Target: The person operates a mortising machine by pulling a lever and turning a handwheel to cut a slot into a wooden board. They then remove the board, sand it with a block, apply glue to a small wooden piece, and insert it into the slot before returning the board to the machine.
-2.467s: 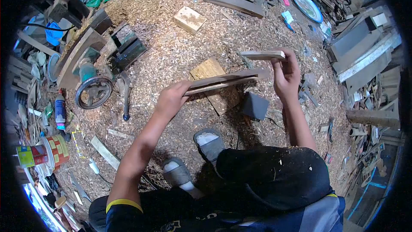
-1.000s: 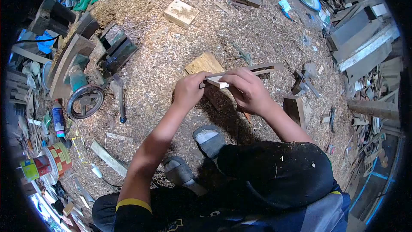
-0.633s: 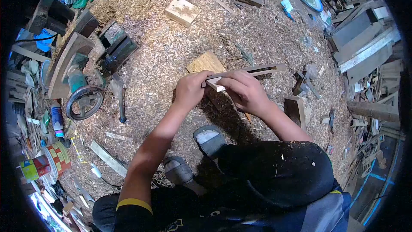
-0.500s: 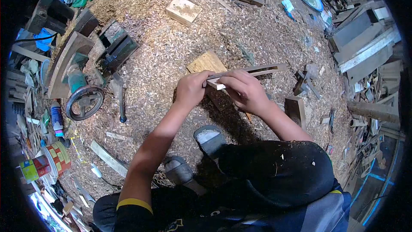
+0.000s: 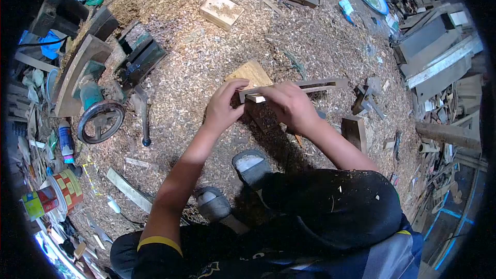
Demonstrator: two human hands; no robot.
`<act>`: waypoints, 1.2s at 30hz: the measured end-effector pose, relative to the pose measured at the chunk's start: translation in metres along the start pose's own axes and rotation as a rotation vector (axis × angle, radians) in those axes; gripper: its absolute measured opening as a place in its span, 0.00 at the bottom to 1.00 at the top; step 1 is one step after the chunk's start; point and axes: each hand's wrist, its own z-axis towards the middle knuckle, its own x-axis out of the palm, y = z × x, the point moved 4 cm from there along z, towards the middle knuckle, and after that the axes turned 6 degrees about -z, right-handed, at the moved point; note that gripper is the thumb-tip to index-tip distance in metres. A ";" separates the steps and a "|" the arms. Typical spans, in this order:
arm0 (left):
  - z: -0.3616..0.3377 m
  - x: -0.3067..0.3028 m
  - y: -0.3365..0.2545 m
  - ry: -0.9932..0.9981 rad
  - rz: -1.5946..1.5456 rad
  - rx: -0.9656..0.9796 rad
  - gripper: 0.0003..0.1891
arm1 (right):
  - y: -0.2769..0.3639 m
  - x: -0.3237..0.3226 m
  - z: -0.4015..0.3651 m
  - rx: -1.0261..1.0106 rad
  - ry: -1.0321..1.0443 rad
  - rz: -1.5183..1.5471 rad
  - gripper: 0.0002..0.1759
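Note:
My right hand (image 5: 293,107) is closed around a long, narrow wooden piece (image 5: 330,83) with a slot toward its right end. Beneath my right fingers, a small pale block (image 5: 256,99) shows against the underside near the left end of that piece. My left hand (image 5: 224,106) is at this left end, thumb and fingers apart in a loose curve, fingertips right by the wood. Below and behind them on the ground lies a light wooden board (image 5: 250,74). The palm side of my right hand is hidden.
Wood shavings (image 5: 186,82) cover the ground. A vise with a round handwheel (image 5: 101,122) stands at left, a long metal handle (image 5: 144,119) beside it. Farther off lies a pale wooden block (image 5: 222,11). Near my right forearm stands a dark wood block (image 5: 354,133). Lumber (image 5: 439,62) is piled at right.
My left hand has loosened its grip on the left end, its fingers spreading and shifting slightly left and up. The wooden piece has moved slightly; my right hand still holds it.

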 end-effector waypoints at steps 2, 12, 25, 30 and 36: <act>-0.002 -0.005 -0.004 0.019 0.030 0.161 0.23 | -0.006 0.003 -0.005 0.020 -0.013 0.025 0.26; -0.007 0.004 -0.010 -0.072 0.069 0.291 0.15 | -0.016 0.003 -0.078 0.070 -0.264 -0.161 0.25; -0.008 0.004 -0.007 -0.047 0.085 0.317 0.14 | -0.055 0.013 -0.191 0.469 0.103 -0.495 0.47; -0.009 0.006 -0.002 -0.053 0.095 0.320 0.12 | -0.063 -0.009 -0.183 0.467 0.127 -0.385 0.47; -0.010 0.005 -0.008 -0.055 0.103 0.310 0.13 | -0.033 -0.054 -0.150 0.135 -0.151 -0.079 0.46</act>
